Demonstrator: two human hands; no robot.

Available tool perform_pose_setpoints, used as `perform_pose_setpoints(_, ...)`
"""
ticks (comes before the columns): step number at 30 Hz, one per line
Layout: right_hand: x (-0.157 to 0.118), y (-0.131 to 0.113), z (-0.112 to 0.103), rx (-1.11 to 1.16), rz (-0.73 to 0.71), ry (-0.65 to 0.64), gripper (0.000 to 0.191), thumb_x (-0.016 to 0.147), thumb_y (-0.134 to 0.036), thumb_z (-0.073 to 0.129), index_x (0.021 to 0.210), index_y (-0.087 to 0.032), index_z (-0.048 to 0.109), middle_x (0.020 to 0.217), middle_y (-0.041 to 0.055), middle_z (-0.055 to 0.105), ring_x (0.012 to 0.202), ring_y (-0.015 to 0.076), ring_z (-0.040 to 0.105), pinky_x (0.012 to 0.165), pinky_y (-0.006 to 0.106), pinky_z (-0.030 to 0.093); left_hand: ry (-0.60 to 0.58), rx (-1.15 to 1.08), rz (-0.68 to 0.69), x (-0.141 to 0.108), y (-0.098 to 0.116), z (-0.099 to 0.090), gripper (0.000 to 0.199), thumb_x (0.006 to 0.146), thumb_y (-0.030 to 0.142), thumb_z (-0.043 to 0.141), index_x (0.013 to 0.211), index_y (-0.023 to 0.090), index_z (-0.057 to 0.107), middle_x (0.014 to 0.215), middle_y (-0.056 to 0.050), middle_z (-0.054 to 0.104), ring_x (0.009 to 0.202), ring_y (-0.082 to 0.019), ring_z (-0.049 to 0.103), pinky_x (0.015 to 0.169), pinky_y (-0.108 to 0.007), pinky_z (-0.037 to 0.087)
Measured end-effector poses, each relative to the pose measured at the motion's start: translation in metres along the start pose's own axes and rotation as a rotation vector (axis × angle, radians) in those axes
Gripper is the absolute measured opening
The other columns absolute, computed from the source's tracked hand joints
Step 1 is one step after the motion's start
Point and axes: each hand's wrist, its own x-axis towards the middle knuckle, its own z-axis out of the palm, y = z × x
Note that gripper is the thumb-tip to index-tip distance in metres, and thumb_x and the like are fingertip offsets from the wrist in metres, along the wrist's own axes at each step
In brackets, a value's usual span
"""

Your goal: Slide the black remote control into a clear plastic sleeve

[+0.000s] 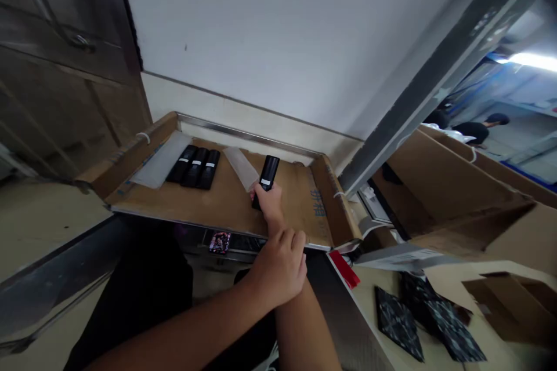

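Note:
My right hand (270,202) is closed around the lower part of a black oblong item (270,169) with a white label, which looks like a remote control. A frosted plastic sleeve (241,167) lies on the cardboard, its near end at my right fingers; I cannot tell whether they pinch it. My left hand (281,269) crosses over and is wrapped round my right wrist. To the left, several matching black items (194,168) lie side by side on the cardboard-lined tray (226,204). Beside them is a stack of frosted sleeves (162,161).
Raised cardboard sides bound the tray, with a white wall (296,46) behind. Below its front edge a lit phone screen (220,242) shows. At right stand a large cardboard box (456,185) and a grey post (422,81). Dark patterned pieces (398,322) lie on the floor.

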Motion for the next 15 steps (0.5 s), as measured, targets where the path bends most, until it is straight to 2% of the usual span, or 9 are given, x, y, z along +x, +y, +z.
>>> perform_pose_setpoints(4, 0.0009, 0.0026, -0.0003, 0.003, -0.04, 0.009, 0.019, 0.072, -0.034, 0.063, 0.069, -0.016, 0.06, 0.055, 0.0001, 0.059, 0.05, 0.0129, 0.055, 0.046, 0.021, 0.041, -0.012, -0.009, 0.016, 0.0002, 0.0013, 0.0009, 0.017, 0.089, 0.015, 0.046, 0.106, 0.017, 0.05, 0.1, -0.009, 0.058, 0.096, -0.026, 0.054, 0.085, -0.042, 0.052)
perform_pose_setpoints(9, 0.0014, 0.0047, -0.0007, 0.012, -0.06, 0.002, 0.018, 0.071, -0.032, 0.064, 0.068, -0.015, 0.06, 0.056, 0.0002, 0.06, 0.05, 0.0124, 0.056, 0.047, 0.021, 0.042, -0.005, -0.022, -0.012, 0.0034, 0.0009, -0.0007, 0.026, 0.085, 0.014, 0.052, 0.111, 0.015, 0.049, 0.106, -0.012, 0.057, 0.101, -0.027, 0.053, 0.091, -0.044, 0.051)
perform_pose_setpoints(15, 0.0029, 0.0059, -0.0001, 0.013, -0.055, 0.014, 0.016, 0.071, -0.031, 0.063, 0.066, -0.016, 0.059, 0.052, -0.0016, 0.058, 0.048, 0.0128, 0.055, 0.044, 0.021, 0.041, -0.065, -0.003, 0.007, 0.0063, 0.0019, -0.0012, 0.018, 0.088, 0.013, 0.047, 0.105, 0.017, 0.05, 0.099, -0.009, 0.059, 0.094, -0.025, 0.056, 0.085, -0.041, 0.052)
